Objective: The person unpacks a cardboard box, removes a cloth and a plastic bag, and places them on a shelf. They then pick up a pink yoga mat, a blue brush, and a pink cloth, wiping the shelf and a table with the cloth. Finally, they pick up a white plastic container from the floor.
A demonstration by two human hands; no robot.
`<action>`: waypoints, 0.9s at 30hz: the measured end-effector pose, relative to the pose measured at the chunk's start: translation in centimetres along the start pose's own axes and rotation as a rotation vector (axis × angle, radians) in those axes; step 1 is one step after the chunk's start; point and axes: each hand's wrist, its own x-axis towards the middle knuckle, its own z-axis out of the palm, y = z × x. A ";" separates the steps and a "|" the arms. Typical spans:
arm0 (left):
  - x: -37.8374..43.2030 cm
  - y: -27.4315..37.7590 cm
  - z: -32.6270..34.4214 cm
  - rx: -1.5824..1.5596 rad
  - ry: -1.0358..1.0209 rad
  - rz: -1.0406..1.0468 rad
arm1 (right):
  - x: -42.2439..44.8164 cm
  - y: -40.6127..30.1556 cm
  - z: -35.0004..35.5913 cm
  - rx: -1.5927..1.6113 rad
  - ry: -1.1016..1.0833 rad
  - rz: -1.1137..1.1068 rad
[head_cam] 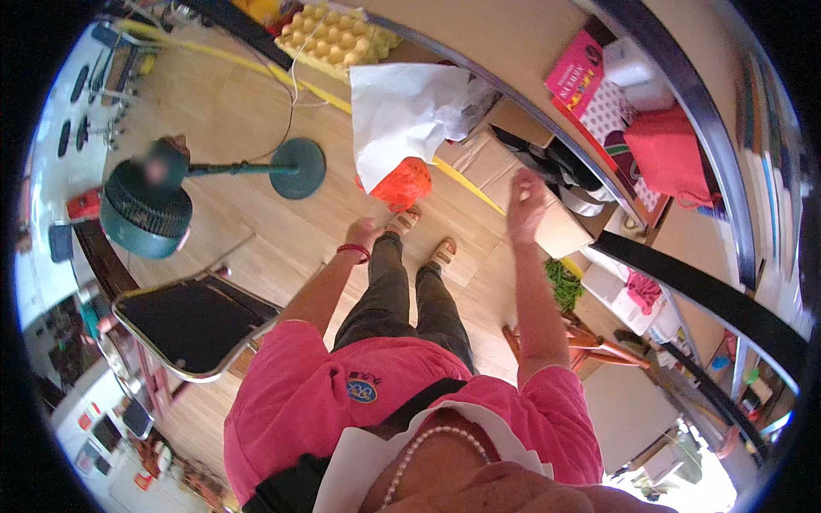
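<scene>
My left hand (364,232), with a red bracelet at its wrist, is in front of my left thigh with the fingers curled. Just beyond its fingertips is a crumpled orange-red plastic bag (403,185); whether the fingers grip it is not clear. A large creased white sheet or bag (401,118) lies against the orange-red one and partly covers it. My right hand (527,208) is raised and blurred, its fingers loosely bent, with nothing visible in them. Behind it in the view is a brown cardboard box (490,170) at the shelf's lower level.
A green standing fan (146,205) and a black-backed chair (199,324) stand to the left. Shelving with a dark metal frame (680,282) runs along the right. Yellow egg trays (333,38) sit at the far side. Green vegetables (563,285) and a wooden stool (596,349) are at right.
</scene>
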 end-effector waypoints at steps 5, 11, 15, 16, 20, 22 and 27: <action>4.2 -3.5 -1.6 -0.330 0.208 -0.481 | -4.9 -3.5 9.0 0.022 -0.362 -0.029; 13.9 -2.9 -5.0 -1.012 0.338 -0.419 | 4.5 6.8 23.2 -0.584 -0.179 0.177; 18.1 -2.8 -5.5 -1.027 0.246 -0.229 | 8.7 6.2 26.3 -0.537 -0.019 0.628; 19.4 -2.8 -5.8 -1.093 0.137 -0.143 | 8.8 6.9 26.9 -0.542 0.007 0.679; 20.0 -0.8 -4.7 -1.274 -0.088 0.014 | 4.2 11.6 28.6 -0.479 -0.080 0.062; 19.0 -1.2 -2.2 -1.612 -0.253 0.010 | -3.2 12.3 30.4 -0.827 -0.526 -0.412; 9.7 -5.6 1.5 -1.595 -0.066 -0.686 | -14.4 0.8 28.6 -0.297 -1.216 -0.144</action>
